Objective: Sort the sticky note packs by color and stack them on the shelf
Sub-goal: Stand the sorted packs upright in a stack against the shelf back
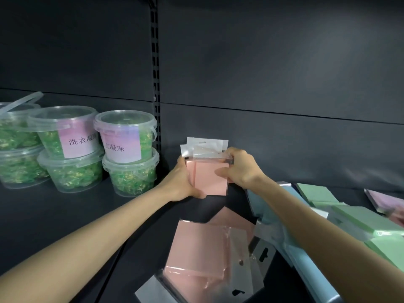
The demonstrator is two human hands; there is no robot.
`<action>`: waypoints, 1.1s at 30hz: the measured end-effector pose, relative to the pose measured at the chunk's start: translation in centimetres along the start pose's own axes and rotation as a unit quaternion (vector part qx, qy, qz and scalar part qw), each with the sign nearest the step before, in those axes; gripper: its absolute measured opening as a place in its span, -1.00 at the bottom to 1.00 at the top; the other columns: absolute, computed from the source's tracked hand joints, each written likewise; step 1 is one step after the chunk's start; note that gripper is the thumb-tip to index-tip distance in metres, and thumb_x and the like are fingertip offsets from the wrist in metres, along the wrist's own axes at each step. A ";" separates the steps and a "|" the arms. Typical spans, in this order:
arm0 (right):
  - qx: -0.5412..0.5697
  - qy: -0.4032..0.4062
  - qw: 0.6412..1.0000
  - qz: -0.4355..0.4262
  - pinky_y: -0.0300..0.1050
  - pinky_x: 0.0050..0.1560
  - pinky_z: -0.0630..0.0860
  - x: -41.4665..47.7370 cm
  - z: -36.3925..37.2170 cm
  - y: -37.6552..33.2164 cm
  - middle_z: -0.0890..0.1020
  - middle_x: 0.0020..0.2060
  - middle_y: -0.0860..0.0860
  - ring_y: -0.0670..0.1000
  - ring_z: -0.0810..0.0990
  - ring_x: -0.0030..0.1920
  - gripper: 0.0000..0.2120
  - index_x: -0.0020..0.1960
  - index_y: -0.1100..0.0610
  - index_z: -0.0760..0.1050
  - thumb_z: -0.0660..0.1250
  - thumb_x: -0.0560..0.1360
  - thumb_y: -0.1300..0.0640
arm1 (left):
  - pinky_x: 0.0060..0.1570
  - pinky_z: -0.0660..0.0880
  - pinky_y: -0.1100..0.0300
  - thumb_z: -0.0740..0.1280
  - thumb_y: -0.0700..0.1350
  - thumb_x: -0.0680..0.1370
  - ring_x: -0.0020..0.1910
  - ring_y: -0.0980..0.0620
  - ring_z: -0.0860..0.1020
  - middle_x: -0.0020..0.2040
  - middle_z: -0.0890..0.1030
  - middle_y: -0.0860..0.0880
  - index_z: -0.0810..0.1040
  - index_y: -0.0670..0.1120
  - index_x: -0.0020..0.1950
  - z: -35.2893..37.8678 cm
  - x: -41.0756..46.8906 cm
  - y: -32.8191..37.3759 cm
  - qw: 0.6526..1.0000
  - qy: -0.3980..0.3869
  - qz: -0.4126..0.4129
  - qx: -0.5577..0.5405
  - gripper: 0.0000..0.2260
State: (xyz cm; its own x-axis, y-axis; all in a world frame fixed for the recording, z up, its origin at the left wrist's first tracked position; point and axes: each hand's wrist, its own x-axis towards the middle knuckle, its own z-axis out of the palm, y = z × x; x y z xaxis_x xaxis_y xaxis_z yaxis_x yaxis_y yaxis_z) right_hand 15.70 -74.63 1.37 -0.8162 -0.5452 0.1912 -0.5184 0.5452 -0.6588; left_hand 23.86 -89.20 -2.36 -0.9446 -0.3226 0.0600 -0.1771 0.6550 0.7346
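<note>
Pink sticky note packs (207, 178) stand upright as a bundle toward the back of the shelf (65, 215), gripped at their sides by my left hand (181, 182) and right hand (240, 169), so I judge I am squaring the pink stack, and next must release it gently and fetch the loose pink packs (196, 248) lying nearer me.

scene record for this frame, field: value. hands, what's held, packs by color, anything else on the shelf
left hand: grips upright pink packs on their left side
right hand: grips the same packs on the right
upright pink packs: bunched together, hang tabs up
loose pink packs: lying flat, nearer the camera
blue packs: under the right forearm
green packs: right side
lilac pack: far right
tubs: stacked at left, green contents
shelf: dark
</note>
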 end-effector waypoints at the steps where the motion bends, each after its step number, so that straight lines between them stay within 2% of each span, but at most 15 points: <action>1: -0.003 -0.003 1.000 0.005 -0.07 -0.06 0.53 0.2 0.3 0.0 0.58 0.00 0.11 0.10 0.57 -0.02 -0.65 0.13 0.21 0.41 0.42 0.39 0.22 | -0.04 0.36 0.30 0.56 -0.15 0.33 0.10 0.08 0.41 0.25 0.43 -0.02 0.02 -0.15 0.46 0.1 0.2 0.0 1.000 -0.004 0.008 -0.005 -0.10; 3: 0.018 -0.001 1.000 0.017 -0.15 -0.08 0.45 0.5 0.8 0.1 0.52 0.07 0.09 0.07 0.53 0.02 -0.52 0.18 0.20 0.28 0.45 0.39 0.18 | 0.03 0.37 0.29 0.53 -0.13 0.37 0.14 0.09 0.41 0.29 0.41 -0.03 0.11 -0.15 0.43 0.3 0.5 -0.1 1.000 -0.006 0.014 -0.006 -0.21; 7: 0.052 -0.049 0.996 0.055 -0.17 -0.03 0.44 0.7 0.2 0.7 0.50 -0.04 -0.02 0.02 0.53 0.02 -0.35 0.28 0.17 0.14 0.49 0.38 0.16 | 0.05 0.37 0.26 0.49 -0.03 0.42 0.18 0.02 0.46 0.31 0.44 -0.04 0.19 -0.15 0.41 0.3 0.7 -0.6 0.999 0.008 0.016 0.034 -0.30; 9: -0.002 -0.088 0.995 0.055 -0.06 0.11 0.50 1.0 -0.1 1.2 0.53 0.03 0.02 0.06 0.56 0.08 -0.40 0.26 0.20 0.23 0.49 0.37 0.17 | 0.06 0.34 0.27 0.47 -0.02 0.44 0.26 0.00 0.44 0.33 0.44 -0.03 0.18 -0.12 0.44 0.4 0.7 -0.8 0.998 0.008 0.033 0.052 -0.30; 11: -0.056 -0.097 0.993 0.043 0.03 0.14 0.52 1.0 0.0 1.3 0.56 0.08 0.08 0.10 0.57 0.07 -0.47 0.24 0.20 0.28 0.46 0.38 0.19 | 0.14 0.38 0.21 0.45 -0.01 0.45 0.28 -0.02 0.44 0.34 0.44 -0.03 0.21 -0.12 0.42 0.5 0.7 -0.8 0.996 0.013 0.054 0.070 -0.35; 14: -0.074 -0.072 0.995 0.018 -0.06 0.05 0.53 1.0 0.1 1.4 0.59 0.04 0.09 0.08 0.59 -0.01 -0.54 0.22 0.21 0.28 0.40 0.40 0.24 | 0.22 0.41 0.06 0.43 0.03 0.46 0.27 -0.03 0.44 0.34 0.43 -0.03 0.23 -0.10 0.39 0.4 0.7 -1.3 0.992 0.023 0.082 0.093 -0.39; 17: -0.060 -0.060 0.996 -0.005 -0.11 0.01 0.52 0.8 0.0 1.6 0.58 -0.05 0.03 0.05 0.59 -0.05 -0.57 0.15 0.16 0.25 0.41 0.41 0.24 | 0.24 0.41 0.11 0.36 -0.02 0.52 0.26 -0.01 0.46 0.35 0.44 -0.02 0.17 -0.07 0.45 -0.3 0.7 -1.6 0.990 -0.008 0.104 0.099 -0.42; 22: -0.082 -0.054 0.995 -0.033 0.03 0.05 0.53 1.0 0.2 1.8 0.63 -0.06 0.04 0.10 0.59 -0.04 -0.61 0.07 0.12 0.21 0.40 0.42 0.22 | 0.12 0.49 0.01 0.33 -0.03 0.55 0.09 -0.08 0.55 0.18 0.57 -0.10 0.26 -0.11 0.39 -0.5 0.8 -2.0 0.987 0.021 0.103 0.120 -0.53; 27: -0.150 -0.044 0.987 -0.026 0.13 0.05 0.52 1.5 0.6 1.7 0.61 0.00 0.12 0.19 0.58 -0.01 -0.61 0.02 0.09 0.15 0.38 0.45 0.12 | -0.07 0.49 -0.05 0.32 0.01 0.55 -0.06 -0.21 0.56 -0.05 0.57 -0.17 0.29 -0.16 0.22 -0.3 1.1 -1.7 0.974 0.059 0.093 0.196 -0.63; 29: -0.167 -0.041 0.985 -0.018 0.16 0.06 0.51 1.5 0.7 1.6 0.60 0.03 0.13 0.22 0.57 0.02 -0.61 0.02 0.09 0.14 0.37 0.46 0.10 | -0.09 0.49 -0.03 0.29 0.00 0.57 -0.04 -0.24 0.56 -0.04 0.57 -0.19 0.28 -0.17 0.18 -0.2 1.0 -1.4 0.971 0.060 0.095 0.213 -0.66; 33: -0.194 -0.045 0.980 0.004 0.16 0.09 0.50 1.4 0.6 1.2 0.57 0.06 0.12 0.23 0.55 0.05 -0.62 0.06 0.11 0.18 0.36 0.47 0.05 | -0.05 0.47 -0.01 0.19 -0.02 0.61 0.03 -0.24 0.54 0.11 0.53 -0.18 0.27 -0.18 0.19 -0.5 0.9 -1.0 0.965 0.037 0.099 0.238 -0.72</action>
State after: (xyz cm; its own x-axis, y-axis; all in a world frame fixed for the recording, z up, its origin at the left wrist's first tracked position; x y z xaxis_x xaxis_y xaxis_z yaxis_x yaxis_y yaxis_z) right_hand 14.11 -75.09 0.40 -0.8038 -0.5844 0.1117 -0.5846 0.7409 -0.3307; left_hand 23.31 -90.49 -2.64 -0.9537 -0.1950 0.2290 -0.1183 0.9432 0.3105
